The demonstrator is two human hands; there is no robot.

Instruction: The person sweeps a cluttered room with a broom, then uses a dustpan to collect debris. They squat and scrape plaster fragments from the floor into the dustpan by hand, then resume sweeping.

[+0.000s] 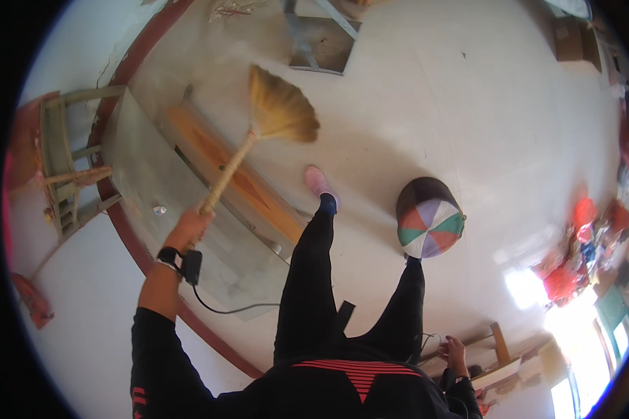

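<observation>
My left hand (pixel 193 226) grips the wrapped handle of a straw broom (pixel 283 107). The broom's fanned bristles point away from me, towards the pale floor (pixel 377 105); whether they touch it I cannot tell. Beneath the handle lie a long brown wooden bench (pixel 267 196) and a glass-topped table (pixel 225 262). A small white bottle (pixel 159 210) rests on the tabletop, left of my hand. Low at my side is my right hand (pixel 455 352), fingers loosely bent. Thin wire shows near its fingertips, but whether they hold it is unclear.
A round patchwork pouf (pixel 431 225) stands against my right foot. Ahead is a low metal-framed stand (pixel 325 44). A wooden chair (pixel 65 162) is by the left wall. Red bags and clutter (pixel 561 283) line the right side, below a cardboard box (pixel 576 44). Wooden furniture (pixel 495 372) sits near my right hand.
</observation>
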